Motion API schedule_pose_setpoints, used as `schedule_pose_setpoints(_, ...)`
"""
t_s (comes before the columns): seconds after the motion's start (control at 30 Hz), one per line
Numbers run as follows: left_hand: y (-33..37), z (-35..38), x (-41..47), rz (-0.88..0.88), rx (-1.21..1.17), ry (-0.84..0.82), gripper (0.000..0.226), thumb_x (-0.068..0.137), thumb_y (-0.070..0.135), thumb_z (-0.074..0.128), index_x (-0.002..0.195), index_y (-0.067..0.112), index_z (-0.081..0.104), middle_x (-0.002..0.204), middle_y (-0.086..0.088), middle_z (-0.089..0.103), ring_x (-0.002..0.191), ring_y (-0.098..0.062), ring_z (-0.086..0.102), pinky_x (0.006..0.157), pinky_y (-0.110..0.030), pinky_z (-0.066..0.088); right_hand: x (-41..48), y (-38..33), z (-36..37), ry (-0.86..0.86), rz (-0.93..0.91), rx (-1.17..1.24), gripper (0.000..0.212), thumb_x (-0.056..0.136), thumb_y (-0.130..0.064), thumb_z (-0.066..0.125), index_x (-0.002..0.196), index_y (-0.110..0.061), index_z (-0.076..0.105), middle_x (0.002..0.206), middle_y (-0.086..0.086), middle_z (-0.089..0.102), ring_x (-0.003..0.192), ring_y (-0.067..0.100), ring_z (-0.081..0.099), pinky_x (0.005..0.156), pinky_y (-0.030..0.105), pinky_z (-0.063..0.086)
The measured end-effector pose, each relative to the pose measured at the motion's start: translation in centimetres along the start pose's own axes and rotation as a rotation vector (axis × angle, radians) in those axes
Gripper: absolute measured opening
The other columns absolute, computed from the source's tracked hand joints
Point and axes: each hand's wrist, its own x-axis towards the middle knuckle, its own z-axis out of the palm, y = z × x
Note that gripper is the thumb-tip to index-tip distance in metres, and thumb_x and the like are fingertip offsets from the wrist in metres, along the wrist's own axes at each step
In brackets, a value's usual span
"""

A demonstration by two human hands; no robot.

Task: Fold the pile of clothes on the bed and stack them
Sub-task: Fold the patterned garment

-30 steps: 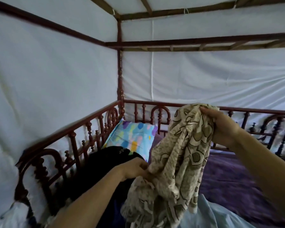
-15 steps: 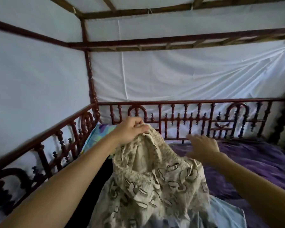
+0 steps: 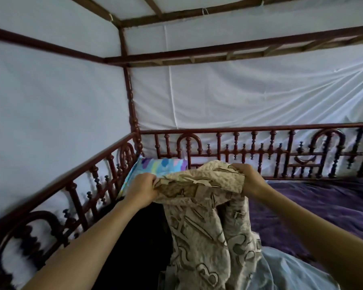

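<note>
Head view: a second ago your right hand held the beige patterned garment up by one bunched corner while your left hand was low in the folds. Half a second ago the left had taken the top and the right had let go and was reaching across with its fingers spread. Now both hands are curled tight on the garment's upper edge, left and right well apart, with the cloth drawn between them and the rest hanging in loose, twisted folds above the bed.

I judge that this means you have found an edge and are opening the piece out. No fold has been made yet, and the hanging part still needs a shake or a lay-down before it will go flat.

The rest of the pile lies below the hands: a black garment to the left under your left forearm, and a light blue cloth at the lower right, both unfolded. The purple bedspread to the right offers room to spread the piece. A multicoloured pillow sits in the corner against the carved bed rail.

No brand, label or legible writing shows; the beige garment's outlined shapes are only a print.
</note>
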Motion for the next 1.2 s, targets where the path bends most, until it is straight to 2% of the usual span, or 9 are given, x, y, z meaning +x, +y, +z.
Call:
schedule_pose_setpoints(0.1,-0.4,-0.4,0.4,-0.117,-0.377,0.042,0.02,0.083,0.016,0.067,0.068,0.005,0.059,0.073,-0.022,0.062,0.068,-0.022,0.058,0.06,-0.032,0.036,0.7,2.4,-1.0,-0.021,0.1,-0.308,0.02,0.083,-0.016,0.066,0.071,-0.029,0.057,0.071,-0.006,0.061,0.076,0.018,0.064,0.06,0.033,0.046)
schedule_pose_setpoints(0.2,2.7,-1.6,1.4,0.009,-0.487,0.011,0.006,0.084,0.0,0.054,0.081,0.002,0.059,0.074,-0.021,0.06,0.068,-0.022,0.056,0.062,-0.035,0.042,0.9,4.2,-1.2,-0.286,0.266,-0.536,0.017,0.089,-0.018,0.057,0.103,-0.014,0.066,0.096,0.005,0.067,0.086,0.026,0.066,0.073,0.039,0.052)
schedule_pose_setpoints(0.4,8.7,-1.0,2.3,0.256,-0.36,-0.021,0.012,0.087,0.009,0.052,0.076,0.015,0.052,0.065,0.001,0.049,0.062,-0.013,0.047,0.053,-0.03,0.031,-1.8,-0.2,2.6,-0.151,0.097,0.0,0.056,0.078,-0.042,0.073,0.128,-0.03,0.052,0.11,-0.014,0.065,0.094,0.0,0.063,0.079,0.024,0.054)
schedule_pose_setpoints(0.5,9.4,-1.2,3.1,0.307,-0.345,-0.047,0.022,0.088,0.009,0.053,0.072,0.023,0.046,0.065,0.003,0.047,0.06,-0.013,0.044,0.053,-0.03,0.031,-2.6,-1.9,5.9,-0.233,0.092,0.078,0.057,0.065,-0.057,0.07,0.117,-0.038,0.053,0.103,-0.014,0.067,0.093,0.003,0.065,0.082,0.026,0.053)
schedule_pose_setpoints(0.67,6.6,-2.6,3.6,0.401,0.007,-0.052,0.024,0.077,0.009,0.063,0.08,0.027,0.047,0.067,0.009,0.05,0.062,-0.01,0.047,0.054,-0.03,0.037,-1.1,-0.6,7.2,0.089,0.029,-0.486,0.007,0.086,-0.03,0.052,0.091,-0.027,0.056,0.084,-0.006,0.065,0.074,0.021,0.061,0.062,0.033,0.049)
schedule_pose_setpoints(0.77,2.5,-2.2,2.9,0.292,0.374,-0.115,0.017,0.079,0.015,0.062,0.089,0.024,0.05,0.083,0.007,0.052,0.078,-0.019,0.054,0.057,-0.031,0.033,-0.1,0.7,5.2,0.084,-0.057,-0.68,0.008,0.086,-0.024,0.052,0.084,-0.029,0.046,0.082,-0.01,0.056,0.072,0.017,0.055,0.054,0.03,0.039)
schedule_pose_setpoints(0.83,0.1,-1.3,2.4,0.169,0.275,-0.149,0.008,0.08,0.019,0.06,0.082,0.021,0.053,0.089,-0.001,0.06,0.086,-0.024,0.059,0.062,-0.031,0.036,0.5,0.6,4.1,0.059,-0.093,-0.722,0.012,0.083,-0.021,0.053,0.08,-0.028,0.043,0.076,-0.013,0.045,0.07,0.014,0.046,0.05,0.028,0.028)
schedule_pose_setpoints(1.03,-1.4,-0.5,2.3,-0.059,-0.664,-0.285,0.03,0.088,0.024,0.061,0.083,-0.005,0.065,0.075,-0.01,0.061,0.078,-0.024,0.06,0.072,-0.032,0.04,1.2,-1.1,0.6,-0.103,0.062,0.115,0.024,0.09,-0.004,0.049,0.078,-0.021,0.062,0.069,-0.008,0.061,0.066,0.008,0.056,0.054,0.021,0.042)
schedule_pose_setpoints(1.2,0.4,-0.9,2.1,0.199,-0.525,-0.133,0.06,0.08,0.056,0.066,0.058,0.005,0.044,0.053,-0.008,0.033,0.048,-0.016,0.038,0.056,-0.032,0.029,-0.4,-0.5,-1.3,0.014,0.054,0.191,0.022,0.097,-0.024,0.05,0.088,-0.013,0.067,0.083,0.006,0.068,0.081,0.023,0.063,0.073,0.036,0.048)
